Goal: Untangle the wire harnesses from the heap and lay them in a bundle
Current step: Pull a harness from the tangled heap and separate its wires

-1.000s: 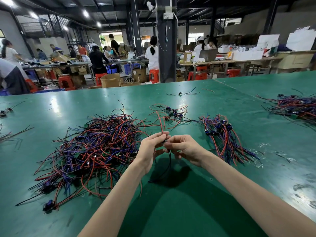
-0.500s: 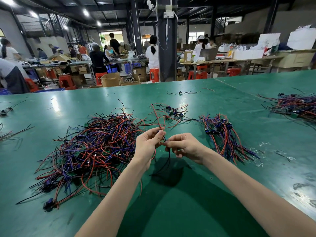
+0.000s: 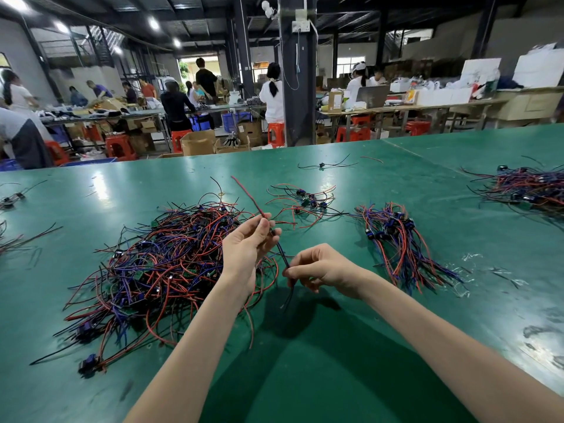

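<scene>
A big tangled heap of red, blue and black wire harnesses lies on the green table, left of centre. One harness is stretched between my hands above the table. My left hand pinches its upper part near the connector, and its red wire sticks up to the far left. Lower and to the right, my right hand pinches the dark wires, whose ends hang down. A laid-out bundle of harnesses lies to the right of my hands.
A small loose group of harnesses lies beyond my hands, and a single harness sits farther back. Another heap is at the far right edge. Stray wires lie at the left edge. Scraps of clear plastic lie right of the bundle.
My hands have drawn apart: the left one rose slightly while the right slid down along the dark wires, pulling the harness straight.
</scene>
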